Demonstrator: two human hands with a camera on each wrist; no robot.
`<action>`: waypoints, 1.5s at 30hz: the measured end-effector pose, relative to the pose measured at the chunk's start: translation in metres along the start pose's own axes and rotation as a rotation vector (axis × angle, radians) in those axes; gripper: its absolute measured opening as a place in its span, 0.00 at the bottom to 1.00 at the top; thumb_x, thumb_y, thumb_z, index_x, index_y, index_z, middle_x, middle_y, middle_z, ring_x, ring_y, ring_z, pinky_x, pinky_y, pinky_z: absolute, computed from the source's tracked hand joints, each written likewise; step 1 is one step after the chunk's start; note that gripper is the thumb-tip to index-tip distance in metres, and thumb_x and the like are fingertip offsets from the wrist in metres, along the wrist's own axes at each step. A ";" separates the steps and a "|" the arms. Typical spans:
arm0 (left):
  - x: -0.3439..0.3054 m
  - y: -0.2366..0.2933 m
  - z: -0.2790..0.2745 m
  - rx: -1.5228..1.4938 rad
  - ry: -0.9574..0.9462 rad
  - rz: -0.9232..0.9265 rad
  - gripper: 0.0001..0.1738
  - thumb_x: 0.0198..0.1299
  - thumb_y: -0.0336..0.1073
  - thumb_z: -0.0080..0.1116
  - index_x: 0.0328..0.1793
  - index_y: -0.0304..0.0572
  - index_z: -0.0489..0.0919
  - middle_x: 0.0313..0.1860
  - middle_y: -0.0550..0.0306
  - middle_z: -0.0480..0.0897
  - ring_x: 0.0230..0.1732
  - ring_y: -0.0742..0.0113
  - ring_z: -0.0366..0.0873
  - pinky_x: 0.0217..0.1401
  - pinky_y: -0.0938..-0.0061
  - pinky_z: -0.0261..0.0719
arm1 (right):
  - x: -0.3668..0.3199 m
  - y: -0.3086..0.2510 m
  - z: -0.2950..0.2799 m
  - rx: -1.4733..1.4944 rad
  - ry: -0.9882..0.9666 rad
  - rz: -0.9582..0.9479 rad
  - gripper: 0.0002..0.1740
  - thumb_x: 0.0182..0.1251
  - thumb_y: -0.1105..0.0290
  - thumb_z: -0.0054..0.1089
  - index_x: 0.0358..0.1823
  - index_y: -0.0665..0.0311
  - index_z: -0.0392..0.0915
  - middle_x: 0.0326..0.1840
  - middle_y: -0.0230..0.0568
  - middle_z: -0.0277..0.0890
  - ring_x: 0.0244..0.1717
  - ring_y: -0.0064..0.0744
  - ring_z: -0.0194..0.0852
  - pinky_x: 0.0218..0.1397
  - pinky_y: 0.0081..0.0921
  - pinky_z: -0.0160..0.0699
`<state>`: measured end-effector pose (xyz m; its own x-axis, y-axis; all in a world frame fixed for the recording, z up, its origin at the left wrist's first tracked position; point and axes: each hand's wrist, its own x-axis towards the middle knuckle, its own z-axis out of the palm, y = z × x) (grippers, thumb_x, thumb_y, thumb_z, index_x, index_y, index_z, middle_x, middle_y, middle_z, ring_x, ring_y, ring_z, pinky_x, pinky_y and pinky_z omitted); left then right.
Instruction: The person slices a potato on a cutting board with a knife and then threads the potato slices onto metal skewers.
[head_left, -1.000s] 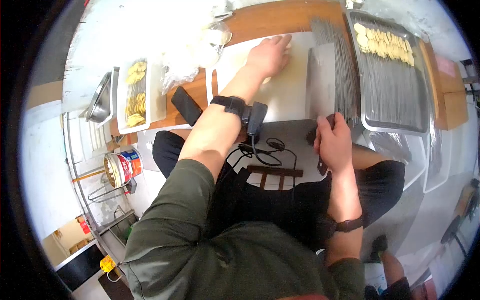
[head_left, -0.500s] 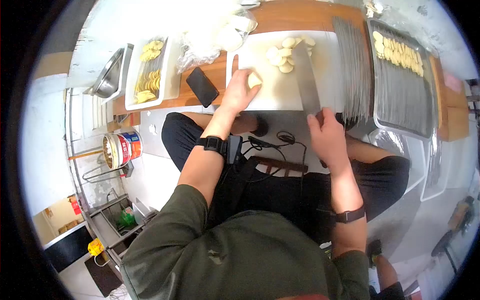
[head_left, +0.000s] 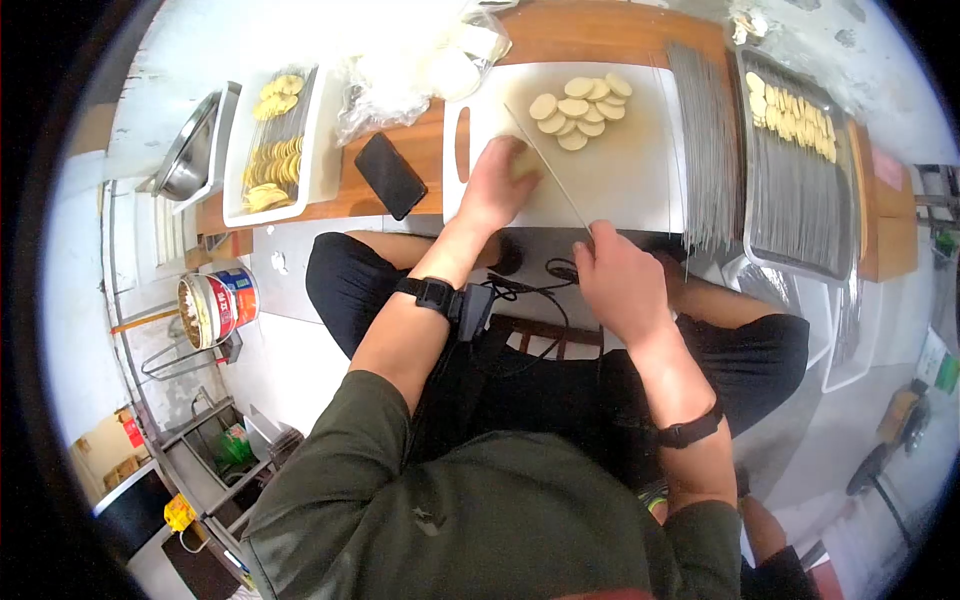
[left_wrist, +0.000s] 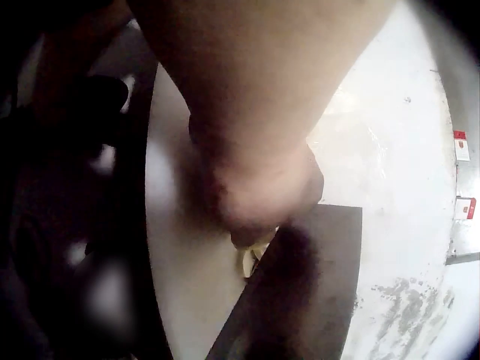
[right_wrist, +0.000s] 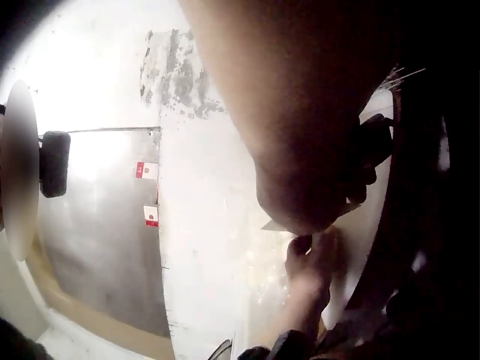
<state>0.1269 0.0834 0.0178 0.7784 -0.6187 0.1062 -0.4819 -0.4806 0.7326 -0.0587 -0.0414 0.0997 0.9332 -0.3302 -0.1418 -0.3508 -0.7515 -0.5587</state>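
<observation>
My left hand [head_left: 497, 185] holds a pale yellow piece of potato [left_wrist: 250, 259] at the near left of the white cutting board [head_left: 640, 190]. In the head view the hand mostly hides that piece; a bit of it shows below the fingers in the left wrist view. My right hand [head_left: 625, 285] grips the handle of a broad-bladed kitchen knife [head_left: 548, 165]. Its blade is seen edge-on from above, slanting across the board right beside the left fingers. A loose pile of potato slices [head_left: 575, 112] lies toward the back of the board.
Metal skewers [head_left: 705, 150] lie along the board's right side. Beyond them, a metal tray [head_left: 750, 215] holds skewers and slices. At left are a black phone [head_left: 391, 177], a white tray [head_left: 325, 170] of skewered slices, a steel bowl [head_left: 190, 160] and plastic bags [head_left: 375, 95].
My left hand has come back from the slices to the board's near left, with a potato piece. The knife has swung left from beside the skewers to that hand.
</observation>
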 end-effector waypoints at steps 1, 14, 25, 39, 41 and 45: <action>-0.001 -0.002 0.001 -0.004 0.002 -0.004 0.26 0.53 0.29 0.68 0.58 0.33 0.73 0.53 0.41 0.78 0.58 0.46 0.77 0.62 0.64 0.75 | 0.001 -0.001 -0.001 -0.034 0.006 -0.016 0.13 0.72 0.59 0.51 0.41 0.63 0.68 0.29 0.50 0.80 0.27 0.56 0.82 0.30 0.46 0.82; 0.002 -0.012 0.013 0.039 0.227 0.252 0.16 0.52 0.23 0.60 0.49 0.37 0.79 0.50 0.46 0.79 0.53 0.43 0.74 0.57 0.59 0.74 | -0.001 -0.009 0.000 -0.081 -0.017 -0.015 0.12 0.71 0.61 0.52 0.41 0.63 0.68 0.29 0.47 0.78 0.25 0.52 0.81 0.28 0.43 0.83; 0.001 -0.016 0.022 0.010 0.256 0.201 0.13 0.54 0.23 0.59 0.47 0.35 0.81 0.50 0.47 0.79 0.52 0.44 0.74 0.57 0.59 0.74 | -0.002 -0.009 -0.006 -0.063 -0.059 -0.003 0.12 0.71 0.62 0.52 0.41 0.63 0.68 0.29 0.47 0.79 0.25 0.53 0.82 0.29 0.44 0.83; -0.001 -0.018 0.026 0.037 0.244 0.136 0.12 0.57 0.24 0.59 0.48 0.36 0.82 0.52 0.46 0.79 0.55 0.46 0.75 0.59 0.61 0.75 | 0.000 -0.011 -0.006 -0.081 -0.062 -0.004 0.12 0.72 0.61 0.52 0.41 0.63 0.67 0.27 0.47 0.78 0.24 0.52 0.82 0.28 0.42 0.84; 0.000 -0.020 0.025 0.053 0.245 0.160 0.12 0.57 0.24 0.59 0.48 0.36 0.82 0.52 0.46 0.79 0.54 0.46 0.75 0.59 0.61 0.75 | 0.000 -0.010 -0.007 -0.081 -0.067 -0.004 0.12 0.71 0.62 0.53 0.41 0.63 0.67 0.26 0.47 0.78 0.24 0.52 0.82 0.27 0.42 0.84; 0.002 -0.021 0.025 0.052 0.244 0.219 0.12 0.56 0.24 0.59 0.47 0.36 0.82 0.51 0.46 0.80 0.53 0.46 0.76 0.58 0.61 0.75 | 0.004 -0.012 -0.014 -0.086 -0.102 0.000 0.11 0.72 0.63 0.51 0.40 0.64 0.67 0.26 0.48 0.79 0.25 0.52 0.83 0.27 0.42 0.84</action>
<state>0.1284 0.0767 -0.0141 0.7245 -0.5468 0.4196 -0.6634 -0.3881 0.6398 -0.0514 -0.0417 0.1169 0.9349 -0.2737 -0.2261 -0.3519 -0.7994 -0.4870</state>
